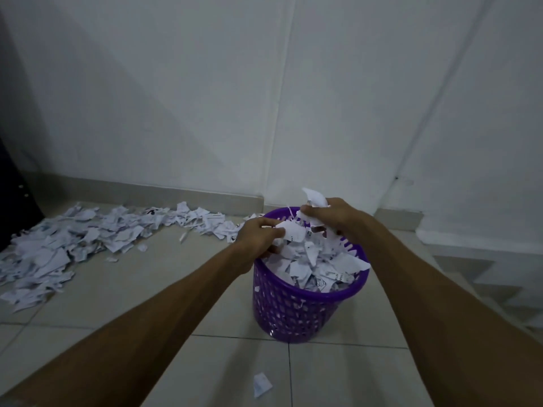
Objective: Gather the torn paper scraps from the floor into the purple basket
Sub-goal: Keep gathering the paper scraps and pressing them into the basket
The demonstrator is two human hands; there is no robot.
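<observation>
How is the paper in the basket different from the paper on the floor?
The paper in the basket is heaped up to the rim of the purple basket; the paper on the floor is spread out flat along the wall. The basket paper has both hands over it, the left hand and the right hand; the floor paper is untouched. Both are white torn scraps.

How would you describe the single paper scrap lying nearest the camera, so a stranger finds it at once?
Start at the purple basket in the middle of the tiled floor. Come straight toward the camera, between the two forearms, to the lone scrap. Unlike the big pile by the wall at left, it lies alone.
</observation>
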